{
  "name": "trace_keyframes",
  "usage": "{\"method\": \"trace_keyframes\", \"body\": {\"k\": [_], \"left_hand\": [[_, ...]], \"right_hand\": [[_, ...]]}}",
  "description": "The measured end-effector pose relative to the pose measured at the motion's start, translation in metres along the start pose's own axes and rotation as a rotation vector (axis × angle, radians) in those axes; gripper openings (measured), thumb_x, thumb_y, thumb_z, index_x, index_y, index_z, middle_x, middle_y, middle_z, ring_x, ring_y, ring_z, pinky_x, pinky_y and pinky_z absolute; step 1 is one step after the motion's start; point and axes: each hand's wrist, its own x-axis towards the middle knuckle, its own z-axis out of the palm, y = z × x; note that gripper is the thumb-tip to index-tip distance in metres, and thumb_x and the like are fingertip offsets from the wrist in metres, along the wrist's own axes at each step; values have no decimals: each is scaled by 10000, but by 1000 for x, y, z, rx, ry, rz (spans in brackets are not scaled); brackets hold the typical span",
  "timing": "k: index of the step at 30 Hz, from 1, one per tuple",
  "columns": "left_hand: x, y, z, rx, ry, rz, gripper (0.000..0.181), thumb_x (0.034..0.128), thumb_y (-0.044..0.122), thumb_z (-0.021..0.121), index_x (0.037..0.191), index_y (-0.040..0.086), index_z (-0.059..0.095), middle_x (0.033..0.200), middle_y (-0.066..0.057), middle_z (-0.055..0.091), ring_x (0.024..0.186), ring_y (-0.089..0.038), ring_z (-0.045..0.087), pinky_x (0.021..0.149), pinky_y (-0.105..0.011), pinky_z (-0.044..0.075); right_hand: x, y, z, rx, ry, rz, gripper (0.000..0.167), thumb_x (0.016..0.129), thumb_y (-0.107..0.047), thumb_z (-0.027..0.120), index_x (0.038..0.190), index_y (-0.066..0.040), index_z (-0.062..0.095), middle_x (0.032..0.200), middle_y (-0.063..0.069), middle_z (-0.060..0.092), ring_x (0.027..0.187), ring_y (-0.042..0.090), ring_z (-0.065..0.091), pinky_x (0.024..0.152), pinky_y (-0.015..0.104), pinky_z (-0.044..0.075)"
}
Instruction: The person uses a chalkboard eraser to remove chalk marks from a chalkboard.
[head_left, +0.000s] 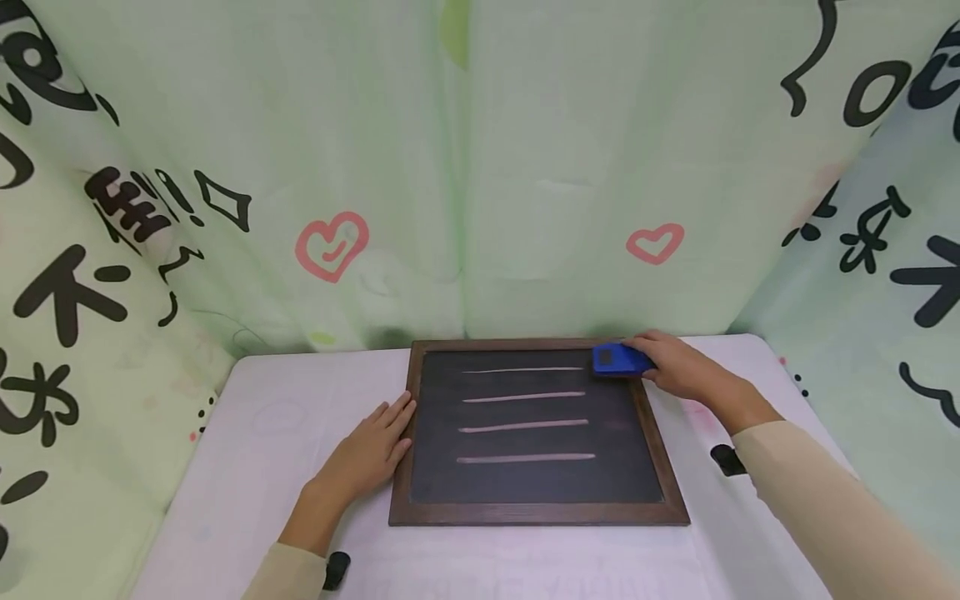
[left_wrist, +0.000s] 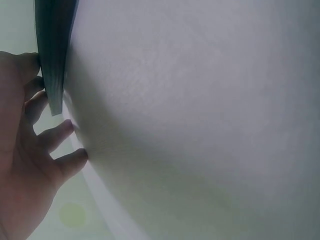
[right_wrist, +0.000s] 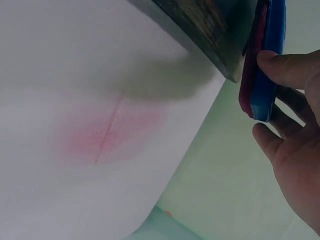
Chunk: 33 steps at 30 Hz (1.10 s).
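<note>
A blackboard (head_left: pixel 525 483) in a dark wooden frame lies on the white table, with several pale horizontal lines (head_left: pixel 525 426) drawn on it. My right hand (head_left: pixel 686 367) grips a blue eraser (head_left: pixel 621 359) at the board's upper right corner, right of the top line's end. In the right wrist view, the thumb of the hand (right_wrist: pixel 300 120) presses one side of the eraser (right_wrist: pixel 266 75), whose other face is dark red. My left hand (head_left: pixel 365 454) rests with extended fingers against the frame's left edge; in the left wrist view the hand (left_wrist: pixel 30 145) touches the frame (left_wrist: pixel 54 60).
The white table (head_left: pixel 300 417) extends around the board, with a pink stain (right_wrist: pixel 112 132) near its right side. Behind and beside it hangs a pale green curtain (head_left: pixel 525 167) with black writing and pink hearts.
</note>
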Motion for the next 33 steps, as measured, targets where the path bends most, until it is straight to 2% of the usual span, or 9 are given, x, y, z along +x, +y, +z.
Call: {"method": "trace_keyframes", "body": {"k": [9,18,33], "left_hand": [[-4,3,0,2,4,-3,597,1092,282,512,1616,55,336,1705,-103,279,1511,-439,356,1227,-578,343],[-9,4,0,-4,28,-10,594,1087,284,524,1614,73,352,1697,-97,302,1506,-429,372,1198,-607,372],[-3,2,-3,22,26,18,601,1085,280,528,1609,45,349,1689,-125,311,1496,-437,385,1221,-562,359]], "right_hand": [[9,-6,18,-18,-39,24,554,924,49,701,1454,60,539,1420,298,540,1322,505,518,1077,629,481],[21,-16,24,-17,-34,24,564,932,59,684,1473,49,529,1395,285,557,1308,473,540,1067,600,500],[43,-40,33,-3,17,-58,553,921,47,702,1454,52,552,1359,263,573,1218,427,578,1029,569,527]]}}
